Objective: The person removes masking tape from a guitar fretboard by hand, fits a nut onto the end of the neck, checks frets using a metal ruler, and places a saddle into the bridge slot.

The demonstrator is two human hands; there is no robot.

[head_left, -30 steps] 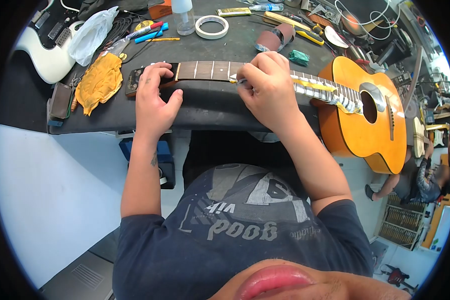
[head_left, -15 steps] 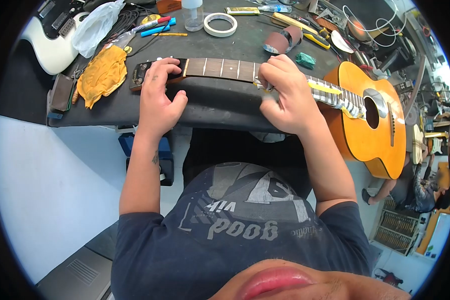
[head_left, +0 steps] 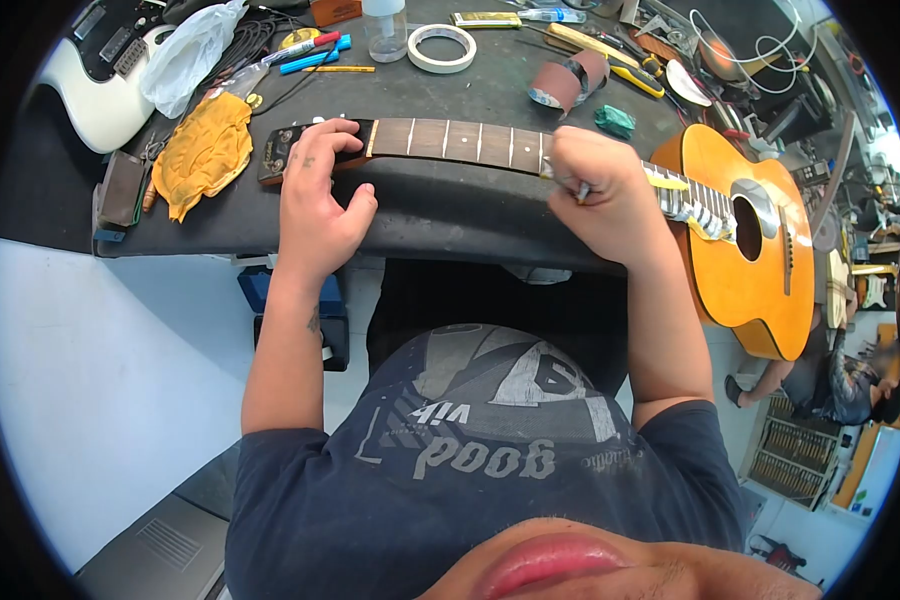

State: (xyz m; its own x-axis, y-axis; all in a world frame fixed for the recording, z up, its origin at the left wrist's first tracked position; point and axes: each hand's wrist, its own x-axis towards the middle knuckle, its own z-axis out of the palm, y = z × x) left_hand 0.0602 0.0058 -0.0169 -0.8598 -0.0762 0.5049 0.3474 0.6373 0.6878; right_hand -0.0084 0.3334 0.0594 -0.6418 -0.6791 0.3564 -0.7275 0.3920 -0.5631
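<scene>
An acoustic guitar (head_left: 760,215) with an orange-yellow top lies strings-side up, its neck reaching left along the bench edge. My left hand (head_left: 322,190) rests across the black headstock (head_left: 278,150), fingers laid over it and thumb apart. Between the nut and my right hand, the dark fretboard (head_left: 445,137) shows bare frets. My right hand (head_left: 605,195) is closed in a fist over the neck. A small pale bit, seemingly tape, pokes from its fingers; the rest is hidden. Beyond it, pale and yellow tape (head_left: 692,212) covers the frets towards the sound hole.
On the bench lie a tape roll (head_left: 441,49), a sandpaper roll (head_left: 568,82), green crumpled material (head_left: 614,121), a yellow cloth (head_left: 205,155) and markers (head_left: 310,60). A white guitar body (head_left: 95,100) is at left. Another person (head_left: 845,385) is at far right.
My right hand has moved right along the neck and closed into a tighter fist. More bare fretboard shows to its left. My left hand stays on the headstock.
</scene>
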